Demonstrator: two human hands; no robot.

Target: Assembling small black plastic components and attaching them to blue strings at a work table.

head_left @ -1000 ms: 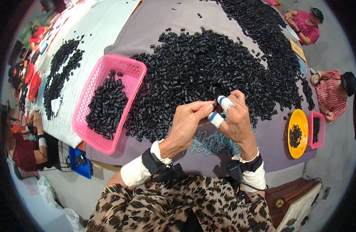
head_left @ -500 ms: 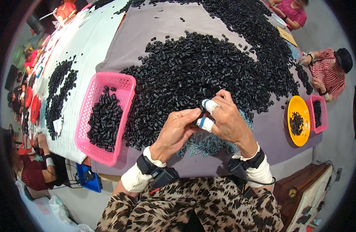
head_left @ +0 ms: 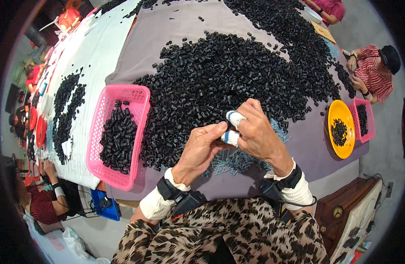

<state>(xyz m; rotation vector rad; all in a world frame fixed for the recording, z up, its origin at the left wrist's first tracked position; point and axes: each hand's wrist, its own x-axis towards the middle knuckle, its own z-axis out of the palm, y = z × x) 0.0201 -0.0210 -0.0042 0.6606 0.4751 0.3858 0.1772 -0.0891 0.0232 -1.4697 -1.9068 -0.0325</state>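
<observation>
My left hand [head_left: 200,147] and my right hand [head_left: 260,134] meet over the near edge of a large heap of small black tubular plastic pieces [head_left: 220,75]. Between the left thumb and fingers I pinch one small black plastic piece [head_left: 229,126], mostly hidden. White finger covers with blue stripes wrap the right thumb and a right finger, which close against the same piece. Beneath the hands lies a pile of small clear bluish bits [head_left: 233,163], partly covered by them. To the left stands a pink plastic basket [head_left: 91,145], partly filled with like black pieces.
At the right are a yellow plate [head_left: 348,147] holding dark bits and a smaller pink basket [head_left: 370,130]. A person in a striped shirt [head_left: 375,72] works at the right edge. White cloth [head_left: 99,66] with more black pieces covers the left side; other people sit beyond it.
Both hands stay together on the small piece, with only slight finger motion. The whole view has tilted a little.
</observation>
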